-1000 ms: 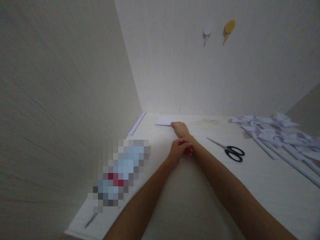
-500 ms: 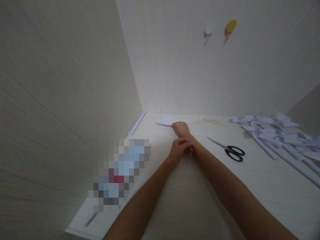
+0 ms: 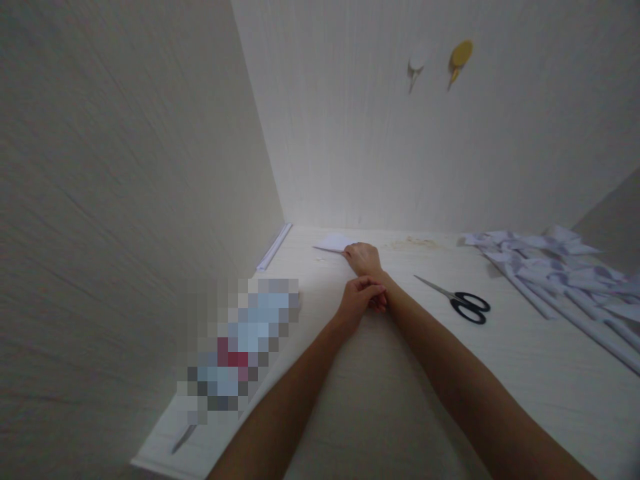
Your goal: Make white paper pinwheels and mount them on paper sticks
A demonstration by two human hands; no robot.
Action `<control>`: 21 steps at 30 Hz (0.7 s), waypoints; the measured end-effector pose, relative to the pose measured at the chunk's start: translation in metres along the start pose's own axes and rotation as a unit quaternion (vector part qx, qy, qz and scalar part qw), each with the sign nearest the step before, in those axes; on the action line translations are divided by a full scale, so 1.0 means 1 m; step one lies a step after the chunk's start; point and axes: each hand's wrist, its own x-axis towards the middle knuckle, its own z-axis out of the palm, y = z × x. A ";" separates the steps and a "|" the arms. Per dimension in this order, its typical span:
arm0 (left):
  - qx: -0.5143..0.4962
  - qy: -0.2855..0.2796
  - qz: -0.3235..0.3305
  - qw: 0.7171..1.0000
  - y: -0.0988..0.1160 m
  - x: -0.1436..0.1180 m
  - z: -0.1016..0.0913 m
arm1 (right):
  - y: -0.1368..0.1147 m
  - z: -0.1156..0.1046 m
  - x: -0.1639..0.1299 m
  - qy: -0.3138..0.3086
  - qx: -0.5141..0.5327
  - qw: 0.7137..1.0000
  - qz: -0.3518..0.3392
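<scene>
My right hand is closed at the right end of a small piece of white paper, which lies flat near the back wall. Its fingertips are hidden behind the hand, but the paper's edge runs into them. Just below, my left hand is curled beside my right wrist, its thumb and fingertips against or very close to the forearm. Nothing shows in the left fingers. To the right of my forearm lie scissors with black handles, blades closed and pointing up and left.
Rolled paper strips with ruffled pieces are heaped at the right. A thin paper roll lies along the left wall. A blurred-out object sits at the left edge. A white hook and a yellow hook are on the back wall.
Hardly anything differs: my right hand has shifted very slightly at the paper. My left hand, the scissors and the paper rolls stay in place.
</scene>
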 end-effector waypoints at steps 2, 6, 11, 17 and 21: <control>0.002 0.001 0.000 1.000 0.000 -0.001 0.000 | 0.000 0.000 -0.001 0.005 -0.001 1.000 0.004; 0.004 0.001 0.002 1.000 0.000 -0.001 0.000 | 0.001 0.001 -0.001 0.014 0.003 1.000 0.000; 0.002 0.001 0.003 1.000 0.000 -0.001 0.000 | 0.003 0.005 0.001 0.021 0.019 1.000 -0.011; 0.008 0.001 0.000 1.000 -0.001 0.000 -0.001 | 0.004 0.010 0.005 0.025 0.040 0.999 -0.026; 0.010 0.001 0.002 1.000 -0.002 0.000 -0.001 | 0.006 0.013 0.007 0.026 0.046 0.998 -0.028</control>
